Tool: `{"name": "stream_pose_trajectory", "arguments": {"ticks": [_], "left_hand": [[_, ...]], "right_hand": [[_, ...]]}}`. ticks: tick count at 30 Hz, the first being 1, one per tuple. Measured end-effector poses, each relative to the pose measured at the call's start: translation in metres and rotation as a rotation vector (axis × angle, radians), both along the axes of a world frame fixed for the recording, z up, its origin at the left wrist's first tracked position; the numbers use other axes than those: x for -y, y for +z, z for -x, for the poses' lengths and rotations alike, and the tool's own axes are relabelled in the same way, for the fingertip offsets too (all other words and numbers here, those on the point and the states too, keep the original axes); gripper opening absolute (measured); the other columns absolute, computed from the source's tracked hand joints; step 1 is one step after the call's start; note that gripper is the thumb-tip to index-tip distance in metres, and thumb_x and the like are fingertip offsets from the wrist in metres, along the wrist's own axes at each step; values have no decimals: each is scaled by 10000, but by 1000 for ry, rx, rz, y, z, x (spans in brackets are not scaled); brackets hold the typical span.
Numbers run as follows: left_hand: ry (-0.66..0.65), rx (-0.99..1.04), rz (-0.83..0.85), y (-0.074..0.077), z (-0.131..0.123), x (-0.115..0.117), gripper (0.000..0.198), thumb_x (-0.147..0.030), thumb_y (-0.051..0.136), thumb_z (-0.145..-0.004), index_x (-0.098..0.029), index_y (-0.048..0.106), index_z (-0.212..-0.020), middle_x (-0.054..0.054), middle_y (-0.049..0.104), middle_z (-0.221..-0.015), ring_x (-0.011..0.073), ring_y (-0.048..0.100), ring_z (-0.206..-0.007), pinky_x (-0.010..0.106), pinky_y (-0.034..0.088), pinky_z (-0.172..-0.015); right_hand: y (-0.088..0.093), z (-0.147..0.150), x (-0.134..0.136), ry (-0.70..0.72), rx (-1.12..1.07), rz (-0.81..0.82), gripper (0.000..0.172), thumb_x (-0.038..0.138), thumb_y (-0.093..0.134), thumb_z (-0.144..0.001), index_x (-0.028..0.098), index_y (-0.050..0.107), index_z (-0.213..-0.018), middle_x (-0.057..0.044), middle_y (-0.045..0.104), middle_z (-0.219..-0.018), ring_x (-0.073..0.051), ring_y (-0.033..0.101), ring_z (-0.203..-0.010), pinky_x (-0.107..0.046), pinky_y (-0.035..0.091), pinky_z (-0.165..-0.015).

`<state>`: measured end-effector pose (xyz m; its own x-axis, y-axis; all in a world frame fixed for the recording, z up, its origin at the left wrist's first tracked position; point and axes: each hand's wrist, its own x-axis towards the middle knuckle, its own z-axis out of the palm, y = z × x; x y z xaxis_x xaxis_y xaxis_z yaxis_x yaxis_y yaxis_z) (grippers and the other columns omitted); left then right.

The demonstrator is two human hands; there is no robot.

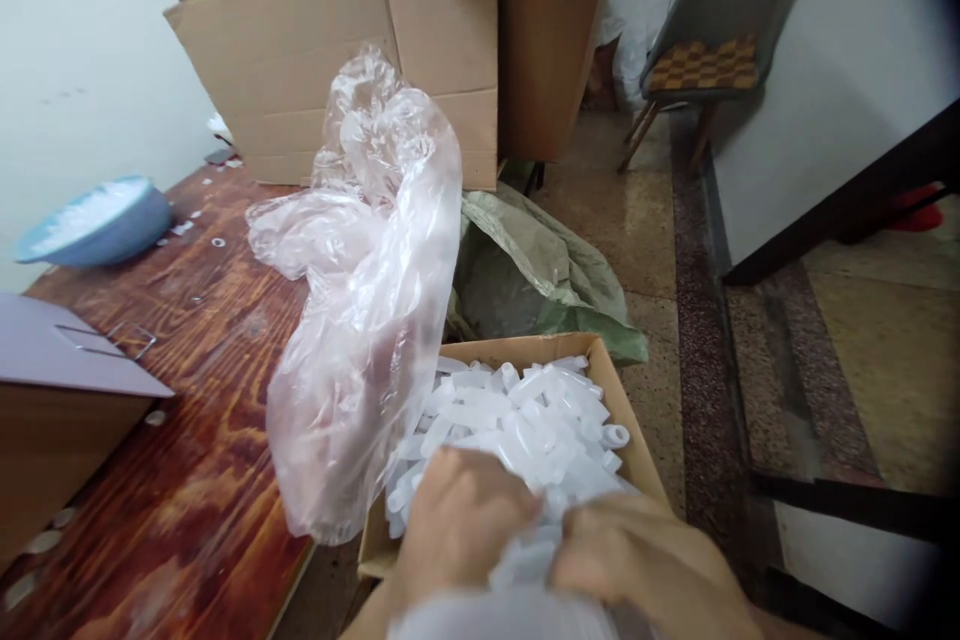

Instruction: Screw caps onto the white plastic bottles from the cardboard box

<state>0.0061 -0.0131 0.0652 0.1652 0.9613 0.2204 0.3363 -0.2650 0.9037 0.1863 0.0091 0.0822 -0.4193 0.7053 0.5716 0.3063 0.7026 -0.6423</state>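
Note:
Over the near part of a cardboard box (634, 420) my left hand (469, 510) is closed, knuckles up. My right hand (637, 545) is also closed, just to its right, and both are smeared by motion. Between them shows a whitish translucent thing (525, 560), too blurred to name. A heap of short, translucent white plastic tubes (517, 410) fills the box, some with open round ends. Against the box's left side a crumpled clear plastic bag (360, 320) hangs over the table edge. My fingertips are hidden.
On the brown wooden table (225, 320) stand a blue basin (112, 225) of white pieces and a box with a lilac cover (67, 345). A large carton (337, 50) stands behind. Beyond the tube box lies a green woven sack (555, 260); a grey chair (720, 20) is farther right.

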Motion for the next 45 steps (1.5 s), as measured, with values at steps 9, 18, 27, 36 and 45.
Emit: {"name": "stream_pose_trajectory", "arguments": {"ticks": [9,18,27,36,45], "left_hand": [[-167,-1172,-36,-19,27,-64,284,-116,450,-941,-173,603,-1173,111,655,-1076,297,581,-1030,419,484,-810],[-254,-1152,14,-16,20,-73,148,-265,568,-913,-168,624,-1010,102,622,-1027,289,573,-975,414,471,-820],[-287,-1119,53,-14,31,-70,257,-176,573,-868,-156,598,-1122,110,670,-1036,299,603,-1010,415,458,-854],[-337,-904,-17,1,25,-63,269,-196,387,-992,-163,561,-1195,104,622,-1064,238,577,-977,375,457,-858],[-230,-90,339,48,0,-53,314,-342,377,-997,-176,612,-871,-2,564,-651,117,506,-578,224,396,-553]], "right_hand": [[-57,-11,-103,-410,283,321,409,352,493,-934,145,601,-1269,-109,766,-917,-257,729,-783,-344,566,-675],[-49,-36,-41,-241,134,522,414,353,455,-969,190,505,-1347,-118,688,-1185,-231,676,-1045,-342,568,-809],[-53,-46,-25,-272,39,448,250,329,510,-961,242,636,-1158,-65,677,-1118,-192,666,-972,-284,559,-784],[-40,-36,-24,-236,65,395,157,231,578,-906,221,621,-1057,-30,726,-954,-167,696,-837,-277,575,-747],[11,-41,-38,182,72,-81,195,101,527,-954,156,586,-1131,-87,700,-1140,-151,624,-1131,-304,496,-1009]]}}
